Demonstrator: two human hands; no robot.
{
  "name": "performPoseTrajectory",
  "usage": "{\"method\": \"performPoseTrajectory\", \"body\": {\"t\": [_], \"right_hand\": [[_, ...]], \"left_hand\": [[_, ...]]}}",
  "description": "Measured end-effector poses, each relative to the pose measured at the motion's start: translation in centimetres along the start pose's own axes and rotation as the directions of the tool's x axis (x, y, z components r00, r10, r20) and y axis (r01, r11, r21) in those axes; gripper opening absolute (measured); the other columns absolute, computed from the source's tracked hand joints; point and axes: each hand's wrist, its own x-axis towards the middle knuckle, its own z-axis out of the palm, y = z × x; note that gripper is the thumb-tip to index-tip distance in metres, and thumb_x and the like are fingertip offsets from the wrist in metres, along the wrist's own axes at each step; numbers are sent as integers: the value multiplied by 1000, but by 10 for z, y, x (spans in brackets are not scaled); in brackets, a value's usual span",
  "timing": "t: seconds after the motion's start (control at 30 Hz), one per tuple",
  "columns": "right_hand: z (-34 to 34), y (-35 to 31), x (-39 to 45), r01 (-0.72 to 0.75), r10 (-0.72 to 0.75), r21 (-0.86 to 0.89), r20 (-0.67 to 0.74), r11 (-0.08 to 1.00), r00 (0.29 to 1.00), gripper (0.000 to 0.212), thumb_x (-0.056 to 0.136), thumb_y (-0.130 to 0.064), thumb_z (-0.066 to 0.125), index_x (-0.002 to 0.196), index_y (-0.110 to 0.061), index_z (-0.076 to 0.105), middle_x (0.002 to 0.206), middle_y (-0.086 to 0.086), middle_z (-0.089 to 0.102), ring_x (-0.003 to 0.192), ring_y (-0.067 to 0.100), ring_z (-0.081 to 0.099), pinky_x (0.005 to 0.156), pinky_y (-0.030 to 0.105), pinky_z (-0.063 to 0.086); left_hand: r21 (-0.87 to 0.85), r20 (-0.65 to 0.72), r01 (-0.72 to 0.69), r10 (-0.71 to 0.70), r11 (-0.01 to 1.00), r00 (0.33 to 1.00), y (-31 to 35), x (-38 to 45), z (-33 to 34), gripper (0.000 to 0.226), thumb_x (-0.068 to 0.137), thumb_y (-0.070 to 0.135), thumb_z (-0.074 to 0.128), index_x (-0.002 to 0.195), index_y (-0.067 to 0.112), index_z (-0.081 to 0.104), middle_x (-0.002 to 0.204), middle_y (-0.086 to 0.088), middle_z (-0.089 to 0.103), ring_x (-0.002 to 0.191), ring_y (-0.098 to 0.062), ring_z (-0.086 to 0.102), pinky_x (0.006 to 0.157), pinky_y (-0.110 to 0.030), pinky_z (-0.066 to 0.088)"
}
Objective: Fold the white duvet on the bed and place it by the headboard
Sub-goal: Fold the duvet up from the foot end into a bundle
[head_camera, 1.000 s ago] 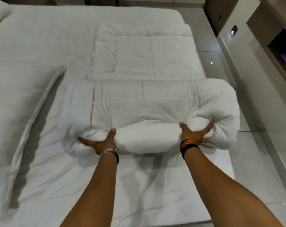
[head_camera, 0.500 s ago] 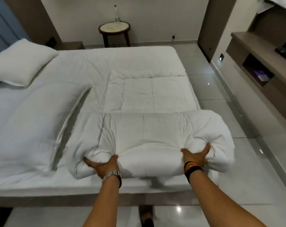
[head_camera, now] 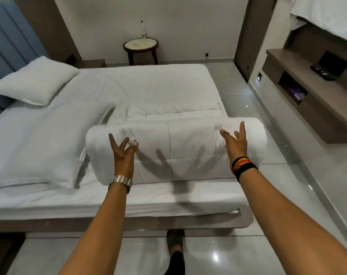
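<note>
1. My left hand (head_camera: 123, 155) is open, its fingers (head_camera: 113, 140) spread wide in front of the left part of the duvet roll; I cannot tell whether the tips touch the cloth.
2. My right hand (head_camera: 234, 143) is open too, fingers splayed upward over the right part of the roll, holding nothing.
3. A metal watch (head_camera: 120, 181) sits on my left wrist; black and orange bands (head_camera: 243, 165) circle my right.
4. The white duvet (head_camera: 174, 149) lies as a thick rolled bundle across the middle of the frame, on the near right part of the bed (head_camera: 148, 199); its unrolled remainder spreads flat behind it toward the top of the frame.
5. A large flat pillow (head_camera: 39, 147) lies just left of the roll; a plumper pillow (head_camera: 34, 81) leans against the blue headboard (head_camera: 7, 46) at the upper left, well apart from the duvet.
6. A round side table (head_camera: 140, 47) at top centre carries a clear bottle (head_camera: 142, 29).
7. At the right, an open wall shelf cubby (head_camera: 291, 89) holds something purple, too blurred to name, and a dark tray (head_camera: 329, 65) rests on top.
8. My shoe (head_camera: 174, 238) shows on the tiled floor at the bottom centre.
</note>
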Motion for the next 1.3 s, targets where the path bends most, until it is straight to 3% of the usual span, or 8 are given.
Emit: {"method": "performPoseTrajectory", "body": {"t": [0.17, 0.33, 0.5, 0.6, 0.73, 0.9, 1.1, 1.3], "right_hand": [[11, 78, 34, -73, 33, -307, -132, 949, 991, 93, 95, -36, 75, 167, -32, 16, 173, 12, 14, 159, 27, 15, 127, 42, 20], [57, 143, 112, -309, 255, -265, -220, 913, 942, 120, 79, -66, 77, 158, -57, -12, 170, 18, -23, 160, 32, -6, 123, 51, 20], [122, 152, 216, -335, 262, -183, -332, 924, 906, 138, 58, -74, 86, 150, -68, -17, 165, 19, -36, 160, 36, -5, 121, 55, 24], [146, 161, 263, -415, 300, -194, -440, 889, 846, 145, 54, -68, 93, 149, -70, -17, 167, 24, -26, 153, 49, 21, 117, 59, 32], [160, 184, 284, -451, 267, -236, -546, 860, 794, 146, 49, -62, 97, 143, -77, -14, 164, 30, -1, 133, 55, 46, 108, 60, 42], [161, 197, 282, -408, 251, -158, -579, 899, 776, 136, 52, -50, 101, 130, -88, -4, 160, 29, 24, 133, 50, 47, 104, 59, 42], [152, 172, 266, -227, 128, -144, -499, 963, 857, 122, 63, -34, 99, 154, -57, 20, 152, 6, 45, 128, 25, 49, 100, 31, 35], [126, 123, 178, -184, 100, -136, -468, 974, 878, 112, 71, -25, 96, 158, -43, 28, 142, 6, 56, 120, 26, 56, 103, 31, 40]], "left_hand": [[149, -208, 60, -28, 987, 978, -73, 32, 26, 83, 95, 32, 69, 160, 40, 19, 162, -6, 33, 144, -28, 40, 115, -41, 36], [119, -221, 477, -445, 871, 868, -146, 106, 66, 112, 77, 67, 73, 146, 69, -14, 168, -14, -17, 151, -44, 21, 114, -59, 29], [-21, -327, 450, -432, 893, 841, -156, 216, 110, 144, 48, 77, 84, 140, 69, -27, 166, -11, -24, 156, -32, -4, 118, -61, 18], [-152, -421, 530, -540, 834, 729, -158, 267, 135, 155, 33, 77, 89, 137, 72, -26, 164, -16, -28, 155, -36, -3, 113, -65, 23], [-219, -466, 595, -619, 773, 632, -177, 291, 146, 171, 20, 70, 92, 142, 65, -27, 167, -21, -6, 150, -44, 20, 111, -66, 25], [-231, -457, 562, -599, 794, 657, -196, 284, 144, 168, 36, 48, 100, 153, 52, -21, 170, -2, 3, 151, -28, 25, 119, -54, 23], [-207, -436, 528, -561, 823, 704, -168, 271, 135, 147, 56, 26, 99, 156, 53, -5, 166, -1, 21, 140, -28, 43, 116, -47, 33], [-214, -401, 409, -461, 887, 791, -114, 194, 87, 136, 63, 20, 95, 154, 55, 1, 147, 5, 34, 113, -15, 45, 100, -31, 33]]}}
